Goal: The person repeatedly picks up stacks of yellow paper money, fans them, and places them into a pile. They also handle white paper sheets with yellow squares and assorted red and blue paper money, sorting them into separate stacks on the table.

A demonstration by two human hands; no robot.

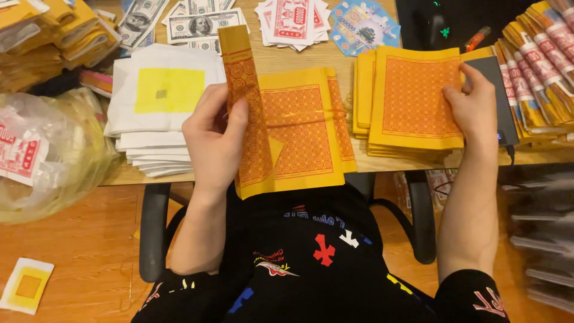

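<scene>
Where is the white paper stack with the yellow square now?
The white stack lies on the desk's left part, just left of the left hand, below the banknotes.
</scene>
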